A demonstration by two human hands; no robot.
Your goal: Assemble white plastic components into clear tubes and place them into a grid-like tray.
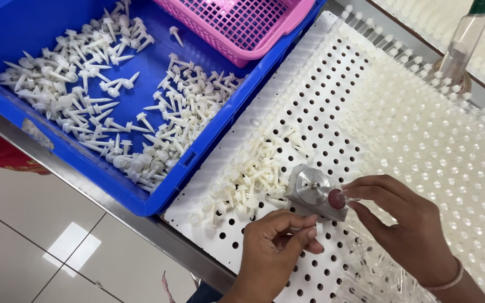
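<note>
Our right hand (408, 224) pinches a clear tube at the metal jig (315, 191) on the white board (310, 101); our left hand (276, 247) is curled, contents hidden. The tube looks light, slick and crushable, so we'd grip mid-barrel. One jig, one blue bin (46, 22), one pink basket (242, 22), plugs (254, 174) past counting.

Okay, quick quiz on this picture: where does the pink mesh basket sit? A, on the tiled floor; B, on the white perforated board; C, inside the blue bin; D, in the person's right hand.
C: the pink mesh basket rests inside the blue bin, at its far end beyond the loose white plastic parts, not on the white perforated board.
</note>
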